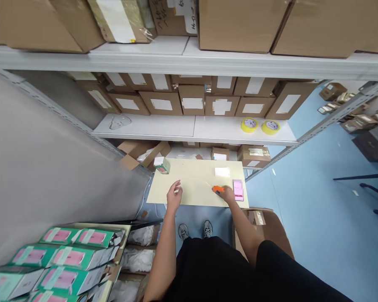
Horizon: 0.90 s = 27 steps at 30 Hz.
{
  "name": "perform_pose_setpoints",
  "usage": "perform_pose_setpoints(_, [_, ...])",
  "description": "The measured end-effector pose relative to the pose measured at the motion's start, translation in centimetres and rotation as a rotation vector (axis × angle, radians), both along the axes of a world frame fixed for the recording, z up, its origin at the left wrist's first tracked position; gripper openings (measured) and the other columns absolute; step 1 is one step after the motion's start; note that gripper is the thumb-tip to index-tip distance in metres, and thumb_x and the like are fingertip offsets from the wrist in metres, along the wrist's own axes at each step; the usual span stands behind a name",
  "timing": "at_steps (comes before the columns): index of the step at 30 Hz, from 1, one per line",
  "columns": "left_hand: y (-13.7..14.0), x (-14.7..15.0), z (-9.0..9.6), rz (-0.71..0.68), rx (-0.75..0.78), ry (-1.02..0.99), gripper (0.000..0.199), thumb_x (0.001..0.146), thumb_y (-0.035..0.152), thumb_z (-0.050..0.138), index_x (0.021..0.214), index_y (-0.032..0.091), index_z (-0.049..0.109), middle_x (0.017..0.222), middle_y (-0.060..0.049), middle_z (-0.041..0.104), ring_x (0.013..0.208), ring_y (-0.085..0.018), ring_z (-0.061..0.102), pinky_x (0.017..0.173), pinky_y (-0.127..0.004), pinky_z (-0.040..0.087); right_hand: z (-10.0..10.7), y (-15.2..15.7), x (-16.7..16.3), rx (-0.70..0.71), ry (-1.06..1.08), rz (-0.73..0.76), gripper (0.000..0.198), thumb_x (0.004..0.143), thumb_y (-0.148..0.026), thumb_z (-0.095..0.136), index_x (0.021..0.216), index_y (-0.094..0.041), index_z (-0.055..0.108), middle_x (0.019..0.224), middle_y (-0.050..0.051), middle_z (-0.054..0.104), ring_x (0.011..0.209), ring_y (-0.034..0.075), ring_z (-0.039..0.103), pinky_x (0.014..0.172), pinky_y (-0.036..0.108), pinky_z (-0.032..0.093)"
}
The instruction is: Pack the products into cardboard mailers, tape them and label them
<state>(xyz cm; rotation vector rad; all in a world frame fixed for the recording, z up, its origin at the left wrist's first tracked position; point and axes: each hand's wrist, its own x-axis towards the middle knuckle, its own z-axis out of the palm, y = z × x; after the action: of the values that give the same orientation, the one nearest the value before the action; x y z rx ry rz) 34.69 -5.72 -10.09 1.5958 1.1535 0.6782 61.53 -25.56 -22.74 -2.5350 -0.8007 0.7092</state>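
My right hand [227, 194] is closed around a small orange hand tool [218, 189] with a dark part beneath, over the right side of the pale yellow table [192, 176]. The tool's exact kind is too small to make out. Close beside this hand lies a phone [238, 190] with a pink screen. A white card or label stack [222, 172] rests farther back. My left hand [174, 195] hovers over the table's left front part, fingers loosely curved and apart, holding nothing. Behind it, a small green and white box [162, 165] stands at the back left corner.
Two yellow tape rolls [249, 124] sit on the shelf [176, 126] ahead, below labelled cartons [162, 103]. An opened carton [145, 155] is behind the table. Green and pink boxes [66, 256] fill a side table at left. A large open carton [271, 230] stands at my right.
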Motion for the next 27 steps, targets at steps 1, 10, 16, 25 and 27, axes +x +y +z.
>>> perform_pose_setpoints(1, [0.1,-0.3,0.3,0.019,0.004,-0.006,0.044,0.089,0.033,0.062,0.131,0.02,0.066,0.127,-0.014,0.071,0.11,-0.023,0.069,0.083,-0.033,0.057,0.8,0.5,0.0,0.071,-0.014,-0.013,0.043,0.086,-0.029,0.063,0.126,-0.013,0.068,0.119,0.018,0.074,0.11,0.03,0.07,0.092,0.035,0.053])
perform_pose_setpoints(10, [0.2,-5.1,3.6,0.088,0.037,-0.172,0.052,0.092,0.036,0.066,0.142,0.023,0.06,0.148,-0.014,0.059,0.137,-0.029,0.056,0.107,-0.042,0.052,11.3,9.7,-4.8,0.69,0.063,0.129,0.057,0.09,-0.05,0.059,0.138,-0.02,0.063,0.143,0.014,0.064,0.128,0.031,0.061,0.108,0.05,0.05])
perform_pose_setpoints(16, [-1.0,-13.5,4.0,0.175,0.043,-0.238,0.058,0.093,0.04,0.065,0.148,0.025,0.056,0.157,-0.013,0.051,0.145,-0.031,0.049,0.115,-0.047,0.046,15.3,13.7,-14.2,0.813,0.266,0.242,0.056,0.091,-0.053,0.061,0.139,-0.023,0.063,0.146,0.014,0.062,0.127,0.03,0.062,0.105,0.049,0.053])
perform_pose_setpoints(25, [-5.7,-30.7,4.4,0.432,0.117,-0.252,0.057,0.095,0.039,0.06,0.151,0.026,0.053,0.16,-0.01,0.048,0.149,-0.029,0.045,0.119,-0.047,0.043,15.3,15.9,-34.3,0.786,0.561,0.498,0.06,0.086,-0.055,0.065,0.137,-0.023,0.065,0.145,0.014,0.062,0.128,0.031,0.062,0.103,0.048,0.055])
perform_pose_setpoints(27, [-7.5,-35.3,4.3,0.508,0.129,-0.249,0.057,0.095,0.038,0.061,0.15,0.026,0.054,0.16,-0.01,0.048,0.149,-0.029,0.044,0.119,-0.046,0.043,15.0,16.1,-39.6,0.765,0.61,0.579,0.062,0.086,-0.056,0.066,0.138,-0.023,0.065,0.145,0.014,0.063,0.128,0.031,0.063,0.103,0.047,0.055])
